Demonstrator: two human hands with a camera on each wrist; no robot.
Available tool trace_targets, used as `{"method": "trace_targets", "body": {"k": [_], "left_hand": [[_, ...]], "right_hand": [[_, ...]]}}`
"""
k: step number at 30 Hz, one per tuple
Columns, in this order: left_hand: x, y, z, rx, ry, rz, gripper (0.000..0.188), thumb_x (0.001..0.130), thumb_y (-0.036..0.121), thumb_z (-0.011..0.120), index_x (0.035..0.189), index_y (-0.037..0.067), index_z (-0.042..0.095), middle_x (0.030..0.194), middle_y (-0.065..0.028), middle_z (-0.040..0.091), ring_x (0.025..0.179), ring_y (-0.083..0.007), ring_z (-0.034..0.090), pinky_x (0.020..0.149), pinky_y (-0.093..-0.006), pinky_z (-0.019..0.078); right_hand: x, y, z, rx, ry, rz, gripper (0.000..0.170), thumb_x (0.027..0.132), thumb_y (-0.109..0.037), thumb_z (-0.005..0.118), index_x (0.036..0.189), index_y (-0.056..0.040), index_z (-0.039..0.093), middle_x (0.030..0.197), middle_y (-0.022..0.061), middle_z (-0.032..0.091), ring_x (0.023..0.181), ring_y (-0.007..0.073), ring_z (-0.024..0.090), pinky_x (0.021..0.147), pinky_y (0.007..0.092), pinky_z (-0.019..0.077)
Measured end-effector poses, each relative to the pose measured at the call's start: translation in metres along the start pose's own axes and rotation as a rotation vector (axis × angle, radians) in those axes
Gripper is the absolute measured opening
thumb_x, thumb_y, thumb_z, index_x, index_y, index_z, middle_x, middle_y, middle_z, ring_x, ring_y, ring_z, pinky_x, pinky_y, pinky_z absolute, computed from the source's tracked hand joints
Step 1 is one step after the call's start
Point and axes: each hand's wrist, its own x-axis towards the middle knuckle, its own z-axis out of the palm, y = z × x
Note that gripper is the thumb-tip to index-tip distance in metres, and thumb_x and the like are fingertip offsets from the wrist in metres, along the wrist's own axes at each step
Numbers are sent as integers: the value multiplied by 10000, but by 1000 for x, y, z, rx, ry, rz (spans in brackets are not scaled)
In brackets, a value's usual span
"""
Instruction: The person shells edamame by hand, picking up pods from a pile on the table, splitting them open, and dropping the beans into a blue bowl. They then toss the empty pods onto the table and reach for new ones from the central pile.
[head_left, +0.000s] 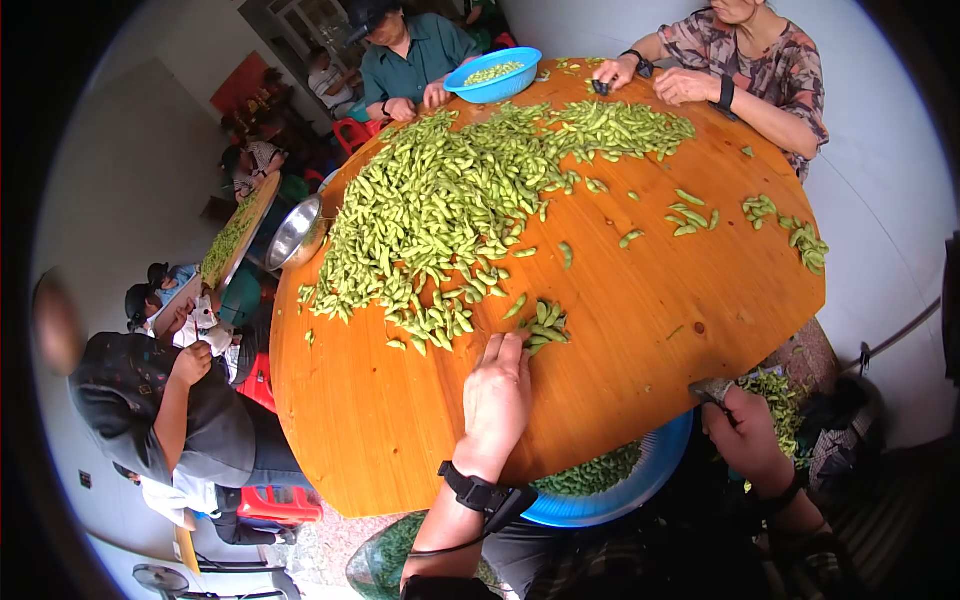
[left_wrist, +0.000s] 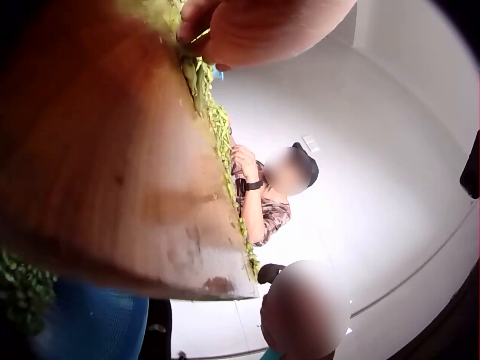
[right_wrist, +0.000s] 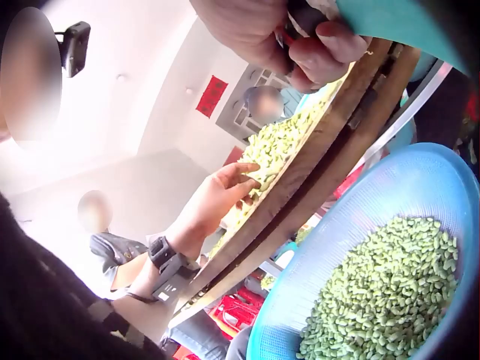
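We are touching a small cluster of green pods [head_left: 548,328] on the wooden table [head_left: 640,330] with our left hand [head_left: 497,392], though we cannot tell whether its fingers are pinching any. A big pod heap [head_left: 430,200] is lying just beyond. At the near edge, our right hand [head_left: 748,435] is gripping a small dark tool [head_left: 710,390]. Below that edge, a blue basin [right_wrist: 279,322] is holding shelled beans [right_wrist: 382,292]. Across the table, a blue bowl [head_left: 495,90] is standing near a person in a green shirt [head_left: 425,60].
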Motion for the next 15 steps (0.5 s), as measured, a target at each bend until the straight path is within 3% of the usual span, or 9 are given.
{"method": "trace_targets", "body": {"k": [2, 10, 13, 15], "left_hand": [[7, -5, 3, 14, -20, 40, 120, 845, 38, 636, 964, 34, 620, 965, -139, 611, 839, -366, 630, 714, -430, 528], [2, -4, -4, -49, -132, 41, 169, 821, 25, 647, 979, 21, 588, 984, -151, 592, 891, -368, 621, 732, -450, 527], [-1, -5, -2, -115, -136, 1, 178, 813, 30, 664, 971, 16, 582, 997, -155, 592, 877, -381, 621, 732, -448, 527], [0, -5, -1, -174, -138, -117, 183, 808, 36, 675, 962, 19, 577, 997, -163, 593, 861, -385, 620, 729, -448, 527]], "right_hand": [[1, -1, 2, 30, -48, -1, 215, 901, 11, 537, 1100, 20, 620, 704, 89, 611, 606, 130, 582, 577, 271, 461], [6, -7, 7, 22, -78, 1, 229, 897, 24, 547, 1115, 24, 615, 781, 136, 629, 642, 154, 582, 612, 278, 469], [8, -10, 11, 1, -92, -41, 232, 894, 21, 554, 1118, 24, 615, 780, 141, 624, 637, 172, 586, 606, 285, 468], [11, -14, 15, 12, -99, -63, 233, 893, 17, 559, 1119, 23, 615, 775, 145, 619, 634, 182, 587, 601, 289, 466]]}}
